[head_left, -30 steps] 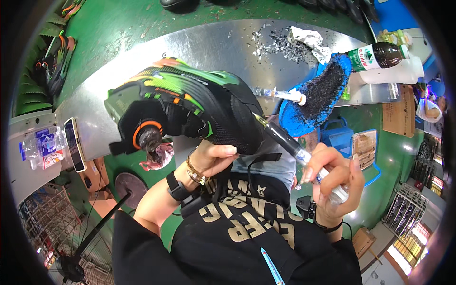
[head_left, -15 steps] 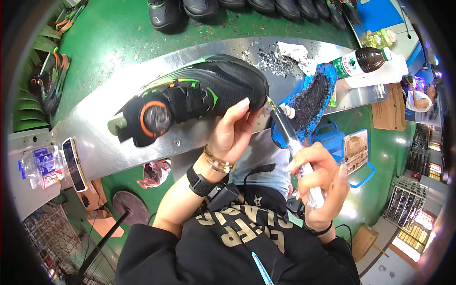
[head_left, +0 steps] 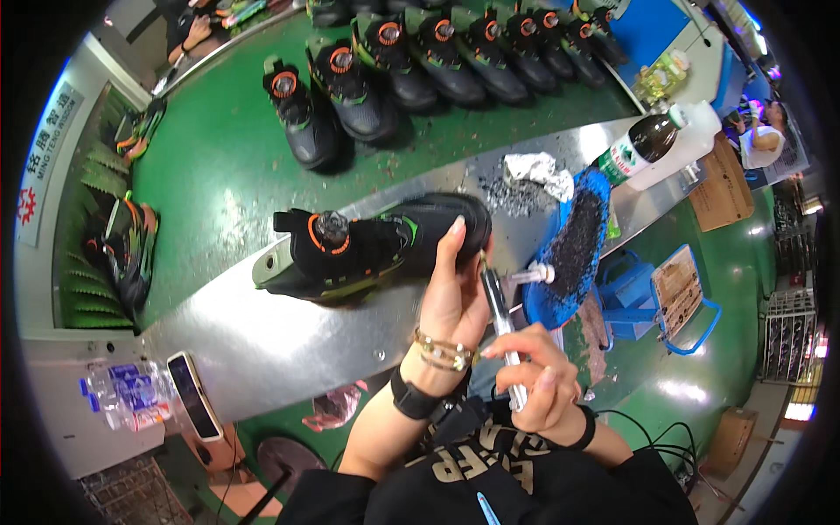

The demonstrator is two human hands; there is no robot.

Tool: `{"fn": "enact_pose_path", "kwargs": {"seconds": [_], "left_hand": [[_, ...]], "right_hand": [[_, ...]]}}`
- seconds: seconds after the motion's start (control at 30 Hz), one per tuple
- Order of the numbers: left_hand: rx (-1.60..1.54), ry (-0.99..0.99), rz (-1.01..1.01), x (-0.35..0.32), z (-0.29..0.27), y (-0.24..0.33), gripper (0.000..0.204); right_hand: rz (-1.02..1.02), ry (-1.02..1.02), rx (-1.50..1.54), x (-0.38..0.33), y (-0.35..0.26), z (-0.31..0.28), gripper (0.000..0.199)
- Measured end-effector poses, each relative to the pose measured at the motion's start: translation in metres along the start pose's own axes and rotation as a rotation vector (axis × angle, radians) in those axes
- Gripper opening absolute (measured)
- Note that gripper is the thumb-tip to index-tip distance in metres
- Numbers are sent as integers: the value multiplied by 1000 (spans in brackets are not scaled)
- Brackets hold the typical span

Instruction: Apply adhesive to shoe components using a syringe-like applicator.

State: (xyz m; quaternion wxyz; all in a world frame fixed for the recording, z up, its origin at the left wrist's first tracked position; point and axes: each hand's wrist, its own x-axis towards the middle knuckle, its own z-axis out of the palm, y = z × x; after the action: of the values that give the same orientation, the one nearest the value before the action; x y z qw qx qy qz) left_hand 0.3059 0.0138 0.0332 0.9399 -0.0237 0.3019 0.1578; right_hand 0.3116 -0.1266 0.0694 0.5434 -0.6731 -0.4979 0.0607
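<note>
Black mesh shoe (head_left: 376, 245) with green trim and orange dial, lying on its side on brushed-metal bench (head_left: 262, 332). Left hand (head_left: 453, 293) wrapped over toe end, fingers closed on it. Right hand (head_left: 538, 385) clasped round slim metal pen-shaped tool (head_left: 499, 315), tip just beside shoe. Blue tray (head_left: 569, 254) of dark granules close by; 1 brown bottle (head_left: 643, 144) beyond.

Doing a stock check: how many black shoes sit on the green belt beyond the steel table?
About 8: two nearest, six more in the row toward the top edge, where others may be cut off.
</note>
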Motion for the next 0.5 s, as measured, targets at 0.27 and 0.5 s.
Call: {"fn": "enact_pose_path", "kwargs": {"seconds": [0.27,0.5], "left_hand": [[257,-53,412,23,-34,146,19],[184,200,1025,28,-127,474,36]], "right_hand": [[-62,290,-172,13,5,-12,47],[133,584,76,28,32,-14,56]]}}
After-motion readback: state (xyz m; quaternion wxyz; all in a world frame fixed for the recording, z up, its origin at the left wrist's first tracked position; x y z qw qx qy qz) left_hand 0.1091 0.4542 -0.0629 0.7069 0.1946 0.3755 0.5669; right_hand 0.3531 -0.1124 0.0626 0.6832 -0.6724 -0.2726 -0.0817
